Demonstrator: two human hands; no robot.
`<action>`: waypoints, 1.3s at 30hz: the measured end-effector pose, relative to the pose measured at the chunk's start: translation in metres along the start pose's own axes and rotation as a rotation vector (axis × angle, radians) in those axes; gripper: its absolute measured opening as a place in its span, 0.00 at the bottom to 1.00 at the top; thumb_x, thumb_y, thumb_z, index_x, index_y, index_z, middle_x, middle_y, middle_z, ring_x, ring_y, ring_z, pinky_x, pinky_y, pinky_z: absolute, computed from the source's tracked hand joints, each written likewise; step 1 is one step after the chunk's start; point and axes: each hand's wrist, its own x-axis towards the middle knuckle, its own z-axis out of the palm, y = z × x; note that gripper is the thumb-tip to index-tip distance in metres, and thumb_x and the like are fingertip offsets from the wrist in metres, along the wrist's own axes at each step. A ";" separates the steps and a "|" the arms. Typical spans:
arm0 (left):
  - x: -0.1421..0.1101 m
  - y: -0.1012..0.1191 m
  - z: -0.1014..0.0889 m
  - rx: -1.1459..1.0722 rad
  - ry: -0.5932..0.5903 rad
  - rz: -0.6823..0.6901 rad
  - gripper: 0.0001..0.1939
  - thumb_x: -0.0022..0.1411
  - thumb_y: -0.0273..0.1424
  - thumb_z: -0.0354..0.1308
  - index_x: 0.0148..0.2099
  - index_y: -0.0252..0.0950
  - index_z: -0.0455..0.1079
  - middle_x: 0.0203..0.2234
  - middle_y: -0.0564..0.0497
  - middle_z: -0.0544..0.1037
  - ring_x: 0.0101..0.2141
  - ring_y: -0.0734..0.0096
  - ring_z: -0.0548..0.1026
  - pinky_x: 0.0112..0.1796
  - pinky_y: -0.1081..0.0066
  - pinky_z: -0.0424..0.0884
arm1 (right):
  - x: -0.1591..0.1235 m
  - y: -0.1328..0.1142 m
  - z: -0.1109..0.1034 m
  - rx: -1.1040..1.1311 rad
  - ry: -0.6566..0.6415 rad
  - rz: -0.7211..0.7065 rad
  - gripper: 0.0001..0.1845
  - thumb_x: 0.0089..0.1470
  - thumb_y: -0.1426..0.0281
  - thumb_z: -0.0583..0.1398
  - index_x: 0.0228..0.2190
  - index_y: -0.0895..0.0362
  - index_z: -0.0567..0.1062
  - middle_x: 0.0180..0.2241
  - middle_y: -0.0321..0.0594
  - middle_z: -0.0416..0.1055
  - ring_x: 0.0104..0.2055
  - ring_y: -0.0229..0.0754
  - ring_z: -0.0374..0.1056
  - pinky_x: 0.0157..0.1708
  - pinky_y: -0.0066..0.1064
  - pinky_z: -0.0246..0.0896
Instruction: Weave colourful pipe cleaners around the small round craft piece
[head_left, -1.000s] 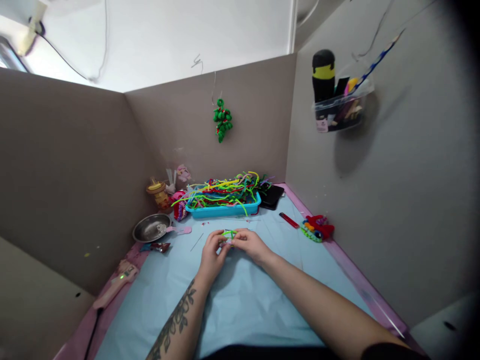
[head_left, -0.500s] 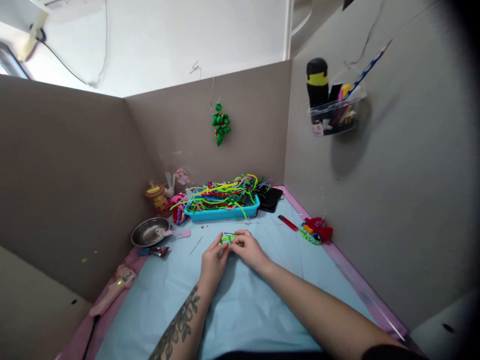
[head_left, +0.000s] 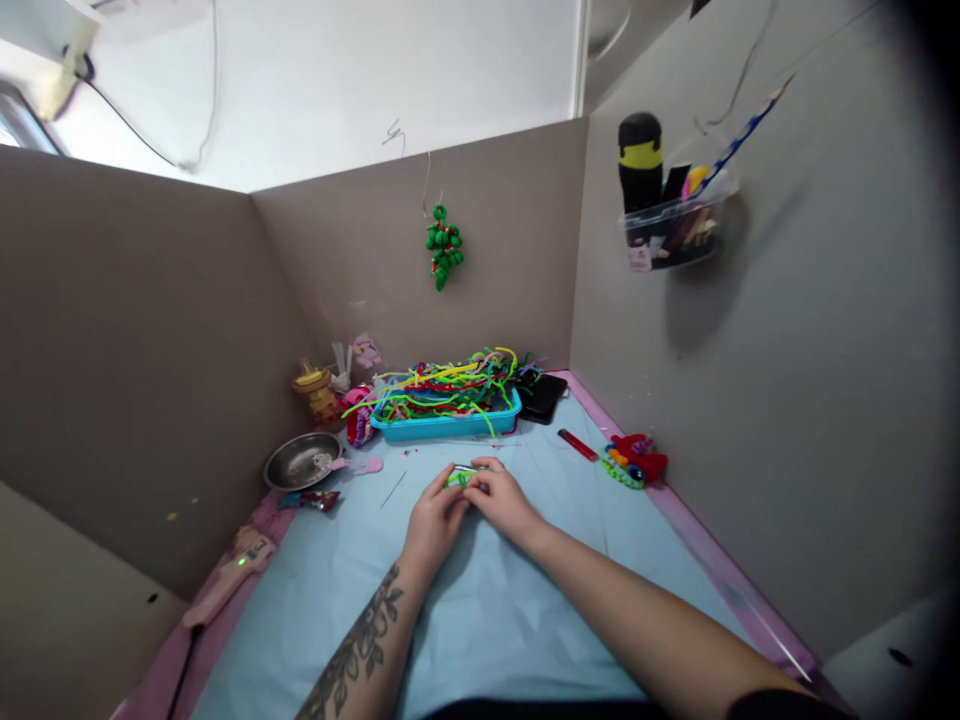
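My left hand (head_left: 435,514) and my right hand (head_left: 501,503) meet above the blue cloth (head_left: 517,630), in the middle of the table. Between their fingertips is a small piece of bright green pipe cleaner (head_left: 460,480), pinched from both sides. A thin, dark and silvery strip (head_left: 465,467) lies along its far edge; its kind is too small to make out. Fingers partly cover the green piece. Beyond the hands, a turquoise tray (head_left: 442,430) is heaped with colourful pipe cleaners (head_left: 450,385).
To the left are a metal bowl (head_left: 289,466), a pink spatula (head_left: 367,465) and a pink glue gun (head_left: 231,578) with a lit green light. On the right lie a red cutter (head_left: 577,444) and a red pipe-cleaner figure (head_left: 649,465). Grey panels (head_left: 510,230) enclose the table.
The fingers have shifted slightly around the green pipe cleaner, and less of it shows between them. The whole view has moved a little; the other objects stay put.
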 end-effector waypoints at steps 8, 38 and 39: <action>0.003 0.001 0.000 -0.150 0.071 -0.039 0.10 0.57 0.27 0.55 0.42 0.38 0.73 0.41 0.45 0.74 0.43 0.64 0.72 0.44 0.64 0.69 | -0.001 -0.003 -0.001 0.058 -0.001 -0.047 0.03 0.44 0.75 0.60 0.26 0.56 0.73 0.42 0.43 0.66 0.48 0.45 0.63 0.42 0.33 0.64; 0.009 0.001 -0.002 -0.375 0.142 -0.245 0.10 0.56 0.35 0.55 0.31 0.35 0.73 0.29 0.48 0.75 0.33 0.67 0.72 0.36 0.68 0.68 | -0.005 -0.010 -0.008 -0.372 -0.034 -0.364 0.08 0.54 0.77 0.54 0.31 0.56 0.73 0.30 0.39 0.70 0.35 0.42 0.65 0.38 0.33 0.59; 0.010 0.001 -0.002 -0.398 0.140 -0.253 0.11 0.57 0.35 0.54 0.31 0.35 0.74 0.29 0.48 0.76 0.33 0.67 0.73 0.36 0.68 0.68 | -0.005 -0.011 -0.008 -0.363 -0.033 -0.370 0.09 0.54 0.77 0.54 0.33 0.56 0.73 0.31 0.39 0.71 0.36 0.42 0.65 0.39 0.33 0.59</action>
